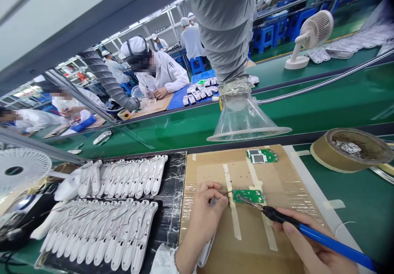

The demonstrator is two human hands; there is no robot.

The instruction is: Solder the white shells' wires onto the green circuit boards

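A green circuit board (248, 196) lies on the brown cardboard mat (215, 161). My right hand (303, 237) grips a blue-handled soldering iron (320, 236), and its metal tip meets the left part of the board. Just left of the board, my left hand (207, 212) is closed in a pinch on a thin dark wire (227, 193) that runs to the board's edge. Beneath the left wrist, a white plastic casing (205, 254) is partly hidden. Two more circuit boards with small screens (259, 158) rest near the mat's far edge.
Rows of white casings with wires (101, 235) lie on a black sheet at left. A clear fume hood (246, 120) hangs over the mat's far side. A tape roll (351, 148) holding crumpled foil stands at right. Co-workers sit across the bench (156, 72).
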